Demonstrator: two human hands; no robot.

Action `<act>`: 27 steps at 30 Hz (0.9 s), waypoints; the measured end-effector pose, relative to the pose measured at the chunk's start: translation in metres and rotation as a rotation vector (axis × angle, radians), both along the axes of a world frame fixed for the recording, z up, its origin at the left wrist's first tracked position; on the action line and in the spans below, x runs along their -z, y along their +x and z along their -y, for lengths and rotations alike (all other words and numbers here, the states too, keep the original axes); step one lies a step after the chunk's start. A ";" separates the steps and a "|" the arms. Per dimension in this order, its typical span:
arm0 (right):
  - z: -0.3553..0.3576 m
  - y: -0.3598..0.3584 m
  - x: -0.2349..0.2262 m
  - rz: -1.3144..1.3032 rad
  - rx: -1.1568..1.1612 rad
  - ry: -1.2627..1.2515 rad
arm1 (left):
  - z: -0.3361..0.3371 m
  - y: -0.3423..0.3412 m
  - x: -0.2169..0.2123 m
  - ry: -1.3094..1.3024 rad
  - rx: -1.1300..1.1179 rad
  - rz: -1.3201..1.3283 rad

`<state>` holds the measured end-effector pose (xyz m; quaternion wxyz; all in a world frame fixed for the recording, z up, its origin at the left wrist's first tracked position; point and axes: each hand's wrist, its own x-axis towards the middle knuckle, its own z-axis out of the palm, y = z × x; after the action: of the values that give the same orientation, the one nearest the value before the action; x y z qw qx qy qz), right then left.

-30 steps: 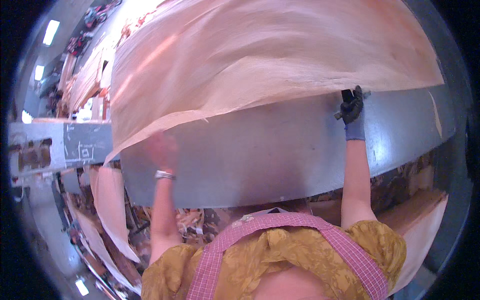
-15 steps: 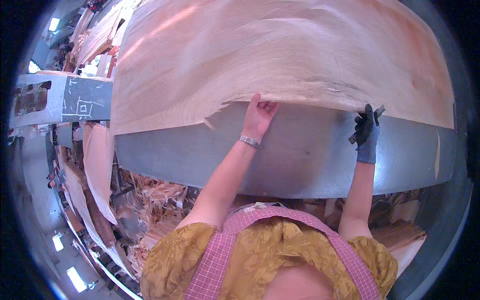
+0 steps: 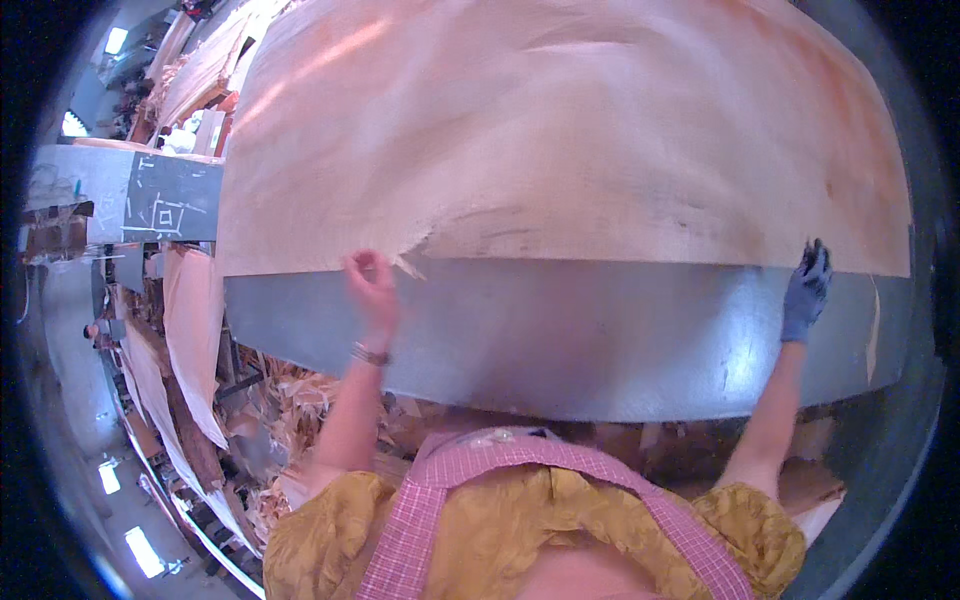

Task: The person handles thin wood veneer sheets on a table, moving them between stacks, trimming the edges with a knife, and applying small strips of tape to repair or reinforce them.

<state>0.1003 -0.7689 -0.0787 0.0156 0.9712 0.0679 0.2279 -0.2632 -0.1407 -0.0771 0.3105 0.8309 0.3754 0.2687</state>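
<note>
A wide, thin sheet of pale wood veneer [image 3: 560, 150] covers most of a grey metal tabletop [image 3: 560, 340]. Its near edge lies almost straight, with a torn, splintered spot left of the middle. My bare left hand [image 3: 372, 288], a bracelet at its wrist, is at that edge just left of the tear. Its fingers look curled but are smeared by motion. Over at the right, my right hand [image 3: 806, 290], in a dark-fingered blue-grey glove, is at the same edge. Its fingers are bent together, and what they hold is hidden.
A grey beam [image 3: 175, 195] with white markings adjoins the table at the left. Veneer pieces [image 3: 193, 335] hang below it, and a heap of wood scraps [image 3: 300, 400] lies under the table's near left side. A narrow veneer strip [image 3: 873, 330] lies at the tabletop's right.
My hands have moved apart, the left one leftward and the right one rightward. The veneer's raised near edge has come down toward me and straightened. The dark tool in my right hand no longer shows clearly.
</note>
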 end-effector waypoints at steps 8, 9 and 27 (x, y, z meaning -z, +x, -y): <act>0.075 0.146 0.060 -0.077 -0.042 0.020 | -0.185 0.022 0.053 0.333 -0.217 -0.871; 0.089 0.146 0.071 -0.150 -0.060 0.140 | -0.192 0.016 0.073 0.325 -0.169 -0.925; 0.135 0.020 0.084 -0.261 0.065 0.107 | -0.101 -0.082 0.060 0.259 -0.111 -0.734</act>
<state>0.1200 -0.9043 -0.1622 -0.0377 0.9937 0.0256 0.1025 -0.3449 -0.0397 -0.1370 0.0332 0.8824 0.4690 0.0150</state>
